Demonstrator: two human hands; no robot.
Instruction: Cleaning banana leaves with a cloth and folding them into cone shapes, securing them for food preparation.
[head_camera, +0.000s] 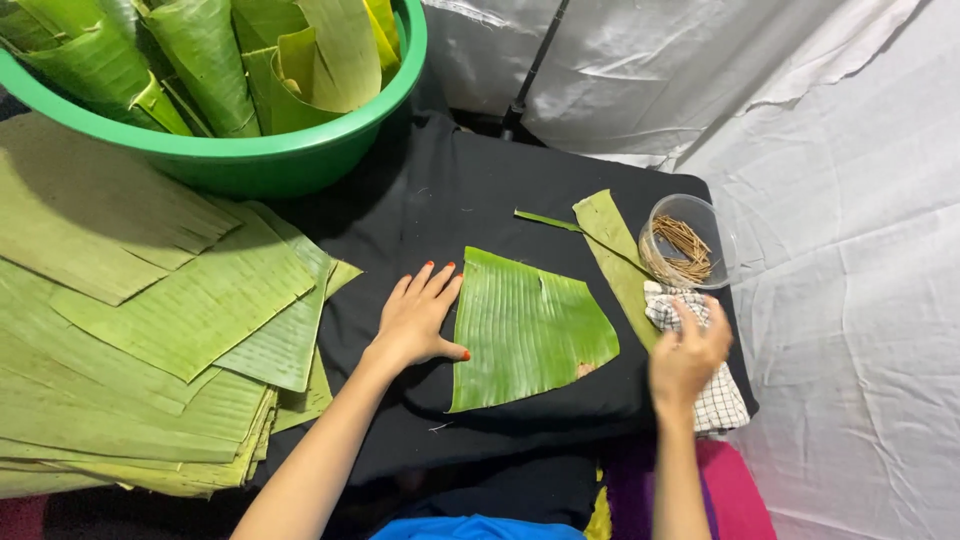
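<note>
1. Left hand (418, 318): lying flat on the black tabletop (500, 200), fingers spread apart, thumb touching the left edge of the cut leaf piece (525, 330).
2. Cut leaf piece: lying flat at the middle of the tabletop, between the two hands.
3. Right hand (686, 352): resting on the checked cloth (718, 400) at the right edge, fingers curled; whether it is gripping the cloth I cannot tell.
4. Clear bowl (690, 240): sitting just beyond the cloth, holding thin brown sticks (685, 248).
5. Leaf strip (618, 260): lying between the leaf piece and the bowl.
6. Leaf stack (150, 330): lying at the left.
7. Green basin (250, 150): standing far left, holding rolled leaves (210, 55).
</note>
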